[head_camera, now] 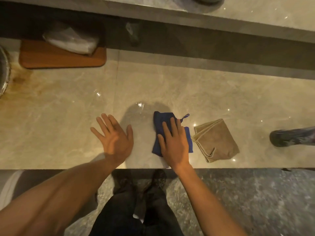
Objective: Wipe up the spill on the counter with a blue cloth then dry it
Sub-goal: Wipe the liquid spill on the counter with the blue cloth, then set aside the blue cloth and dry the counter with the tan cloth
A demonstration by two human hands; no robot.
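Note:
A blue cloth [162,119] with a small hanging loop lies on the beige marble counter [170,86], near its front edge. My right hand [173,142] lies flat on top of it, fingers together, covering most of the cloth. To its left my left hand [114,135] rests flat on the bare counter with fingers spread and nothing in it. Between the two hands a wet, shiny patch [139,113] shows on the stone. A folded beige cloth [216,140] lies just right of the blue one, not touching it.
A wooden board [51,61] with a plastic-wrapped bundle [71,40] sits at the back left. A brownish stain [20,79] marks the counter by a round metal object [3,72] at the left edge. A dark object [291,136] lies at the far right. A raised ledge runs behind.

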